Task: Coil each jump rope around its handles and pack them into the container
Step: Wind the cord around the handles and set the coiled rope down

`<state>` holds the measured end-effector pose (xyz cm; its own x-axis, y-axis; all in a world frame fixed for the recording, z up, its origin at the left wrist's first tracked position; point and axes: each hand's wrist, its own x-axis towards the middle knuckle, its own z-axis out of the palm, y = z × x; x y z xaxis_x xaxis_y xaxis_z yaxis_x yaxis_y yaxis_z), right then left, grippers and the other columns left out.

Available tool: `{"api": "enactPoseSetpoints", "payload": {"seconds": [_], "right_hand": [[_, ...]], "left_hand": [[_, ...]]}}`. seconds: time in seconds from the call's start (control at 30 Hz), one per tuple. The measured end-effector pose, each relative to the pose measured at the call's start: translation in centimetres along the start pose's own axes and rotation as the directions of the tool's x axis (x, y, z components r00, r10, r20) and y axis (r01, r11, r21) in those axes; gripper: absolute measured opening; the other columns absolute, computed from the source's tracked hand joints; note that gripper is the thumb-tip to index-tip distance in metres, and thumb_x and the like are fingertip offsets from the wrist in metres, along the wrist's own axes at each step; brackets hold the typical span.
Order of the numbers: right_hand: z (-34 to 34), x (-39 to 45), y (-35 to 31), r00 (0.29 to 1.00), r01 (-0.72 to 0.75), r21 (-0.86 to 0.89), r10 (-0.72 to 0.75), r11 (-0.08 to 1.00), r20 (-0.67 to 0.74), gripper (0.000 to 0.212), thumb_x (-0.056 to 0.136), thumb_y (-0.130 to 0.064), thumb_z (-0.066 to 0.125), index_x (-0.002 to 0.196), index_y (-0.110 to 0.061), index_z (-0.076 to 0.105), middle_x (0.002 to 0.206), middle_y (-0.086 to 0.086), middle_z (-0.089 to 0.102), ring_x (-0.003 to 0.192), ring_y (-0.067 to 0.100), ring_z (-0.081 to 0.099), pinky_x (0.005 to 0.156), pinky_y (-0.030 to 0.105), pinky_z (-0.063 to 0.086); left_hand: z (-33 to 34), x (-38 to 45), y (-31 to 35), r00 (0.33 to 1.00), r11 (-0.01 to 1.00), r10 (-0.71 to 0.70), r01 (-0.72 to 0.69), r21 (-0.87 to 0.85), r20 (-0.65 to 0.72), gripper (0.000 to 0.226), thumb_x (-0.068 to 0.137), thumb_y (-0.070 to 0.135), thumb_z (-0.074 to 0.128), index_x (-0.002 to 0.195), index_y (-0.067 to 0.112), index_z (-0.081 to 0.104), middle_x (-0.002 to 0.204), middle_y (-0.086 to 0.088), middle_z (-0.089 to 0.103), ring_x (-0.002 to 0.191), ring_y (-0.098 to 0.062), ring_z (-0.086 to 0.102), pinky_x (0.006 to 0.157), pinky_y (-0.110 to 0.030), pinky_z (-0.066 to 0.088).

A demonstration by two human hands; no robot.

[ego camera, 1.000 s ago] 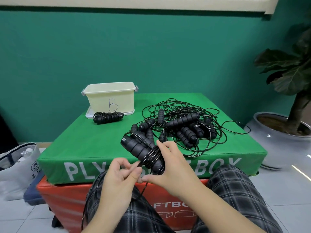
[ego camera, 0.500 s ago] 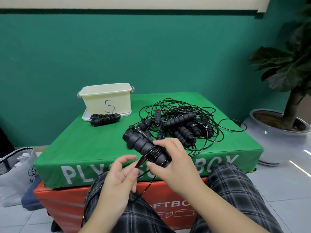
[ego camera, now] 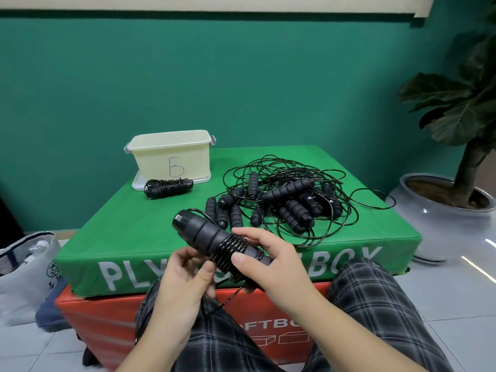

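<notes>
My right hand (ego camera: 271,261) grips a pair of black jump rope handles (ego camera: 204,233) with several turns of cord wound round their middle. My left hand (ego camera: 182,277) pinches the loose black cord just below the coil; the cord trails down between my knees. A finished coiled rope (ego camera: 167,187) lies in front of the cream container (ego camera: 171,154) marked "B", which stands at the back left of the green box (ego camera: 128,232). A tangled pile of ropes and handles (ego camera: 290,200) lies on the right of the box.
The green box sits on an orange box (ego camera: 102,326). The container stands on its white lid (ego camera: 138,183). A potted plant (ego camera: 440,205) stands at the right on the tiled floor, and a white bag (ego camera: 24,272) at the left. A teal wall lies behind.
The handles have tilted flatter and risen slightly in my right hand. My left hand has moved up under the coil with the cord, and more turns lie on the handles.
</notes>
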<state>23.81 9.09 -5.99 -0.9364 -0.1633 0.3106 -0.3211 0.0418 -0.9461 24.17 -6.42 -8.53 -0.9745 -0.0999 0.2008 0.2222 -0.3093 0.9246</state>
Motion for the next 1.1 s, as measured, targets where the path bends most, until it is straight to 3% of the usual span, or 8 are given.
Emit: {"api": "enactPoseSetpoints", "payload": {"seconds": [0.07,0.2,0.3,0.4,0.53,0.77,0.93,1.1], "right_hand": [[-0.2,0.2,0.0,1.0,-0.011,0.006,0.01,1.0,0.025,0.036,0.062,-0.049,0.068,0.097,-0.041,0.071,0.096,-0.013,0.069,0.086,0.012,0.065,0.082,0.037,0.053],[-0.6,0.6,-0.3,0.998,-0.026,-0.041,0.028,0.999,0.054,0.025,0.072,-0.044,0.061,0.094,-0.034,0.069,0.084,-0.014,0.071,0.079,-0.001,0.063,0.074,0.017,0.047],[-0.2,0.6,0.2,0.999,0.027,-0.282,-0.013,0.959,0.053,0.028,0.083,-0.049,0.049,0.109,-0.053,0.057,0.105,-0.021,0.064,0.097,-0.004,0.059,0.088,0.02,0.046],[0.0,0.1,0.4,0.965,0.25,-0.558,-0.161,0.791,0.205,0.043,0.088,-0.054,0.043,0.13,-0.06,0.035,0.139,-0.024,0.036,0.126,-0.002,0.041,0.1,0.021,0.039],[0.1,-0.4,0.8,0.929,0.355,-0.746,-0.128,0.563,0.346,0.089,0.08,-0.045,0.068,0.137,-0.059,0.002,0.152,-0.024,-0.001,0.135,0.014,0.03,0.097,0.037,0.046],[-0.5,-0.2,1.8,0.897,0.417,-0.779,-0.349,0.467,0.272,0.087,0.065,-0.028,0.07,0.138,-0.051,0.027,0.137,-0.006,0.032,0.089,0.016,0.059,0.065,0.017,0.039],[-0.7,-0.2,1.8,0.958,0.285,-0.593,-0.202,0.753,0.204,0.057,0.074,-0.048,0.064,0.122,-0.054,0.034,0.127,-0.017,0.035,0.106,0.008,0.055,0.089,0.024,0.046],[-1.4,0.3,0.5,0.98,0.106,-0.324,-0.044,0.94,0.192,0.06,0.073,-0.036,0.072,0.12,-0.053,0.039,0.12,-0.02,0.052,0.107,-0.004,0.052,0.092,0.013,0.039]], "left_hand": [[0.1,-0.3,0.2,0.999,1.0,-0.02,0.02,0.007,0.044,0.075,0.045,0.048,0.089,0.1,0.013,0.05,0.064,0.002,0.054,0.039,-0.01,0.042,0.042,-0.016,0.04],[0.3,-0.7,0.3,0.993,0.999,-0.046,0.046,0.003,0.108,0.089,0.04,0.066,0.084,0.104,0.013,0.053,0.066,0.004,0.059,0.039,-0.009,0.035,0.042,-0.015,0.036],[0.3,-0.8,0.0,1.0,0.994,-0.026,0.026,0.105,0.0,0.079,0.053,0.065,0.079,0.112,0.018,0.056,0.064,-0.008,0.055,0.039,-0.009,0.034,0.051,-0.016,0.039],[0.3,-0.8,0.1,0.996,0.984,-0.034,0.047,0.171,-0.08,0.056,0.072,0.043,0.069,0.116,0.013,0.054,0.053,-0.006,0.049,0.039,-0.01,0.035,0.054,-0.024,0.036],[0.0,-0.6,0.4,0.994,0.96,0.001,0.029,0.279,-0.109,0.052,0.072,0.04,0.065,0.119,0.021,0.052,0.05,-0.007,0.047,0.04,-0.01,0.038,0.051,-0.029,0.032],[0.8,-0.9,1.3,1.0,0.949,-0.003,0.001,0.315,0.005,0.028,0.085,0.02,0.058,0.112,0.017,0.052,0.04,0.003,0.049,0.032,-0.005,0.03,0.034,-0.015,0.025],[0.9,-1.1,1.7,0.996,0.934,0.021,-0.048,0.353,0.081,0.029,0.089,0.015,0.052,0.117,0.022,0.052,0.046,0.008,0.057,0.035,-0.005,0.029,0.037,-0.014,0.027],[0.6,-1.3,1.7,0.999,0.93,0.044,-0.05,0.365,0.026,0.058,0.081,0.032,0.052,0.136,0.029,0.032,0.042,0.004,0.05,0.043,-0.006,0.037,0.049,-0.011,0.037]]}}
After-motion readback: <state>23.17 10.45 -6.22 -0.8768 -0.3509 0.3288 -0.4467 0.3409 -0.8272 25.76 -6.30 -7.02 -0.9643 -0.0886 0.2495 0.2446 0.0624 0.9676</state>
